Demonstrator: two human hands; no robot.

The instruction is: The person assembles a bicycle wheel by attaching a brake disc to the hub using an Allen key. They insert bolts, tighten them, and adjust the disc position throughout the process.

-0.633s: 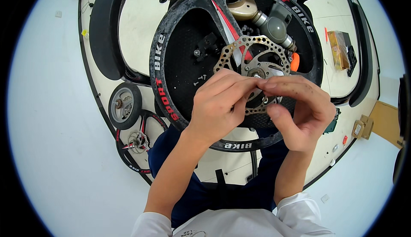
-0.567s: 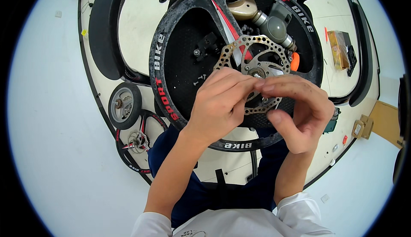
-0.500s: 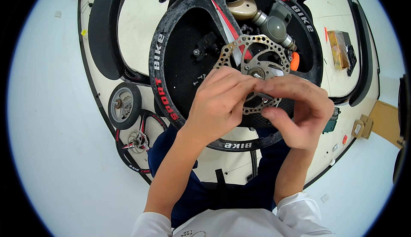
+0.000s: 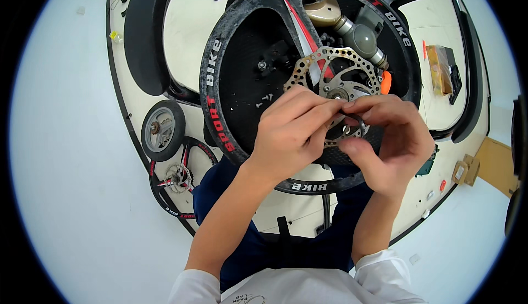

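A black wheel rim (image 4: 212, 92) with red-and-white spokes lies before me, and a drilled brake disc (image 4: 308, 65) sits around its metal hub (image 4: 336, 93). Just on the near side of the hub, a small dark curved piece (image 4: 357, 120), perhaps a ring, is pinched between my hands. My left hand (image 4: 289, 133) is closed, its thumb and fingertips at the piece's left end. My right hand (image 4: 393, 133) curls round from the other side, index fingertip on the piece and thumb lower down. The hands hide part of the disc; where exactly each fingertip grips is partly covered.
Loose screws (image 4: 264, 100), a black bracket part (image 4: 272, 59), a grey-and-beige rounded part (image 4: 360, 37) and an orange piece (image 4: 386, 82) lie within the rim's outline. Left on the floor are a small tyred wheel (image 4: 163, 131) and another spoked wheel (image 4: 184, 186). Cardboard boxes (image 4: 466, 169) stand right.
The dark piece has turned between my fingers and now shows as a curved band. Wheel and hands appear slightly farther right in view; both hands remain close together.
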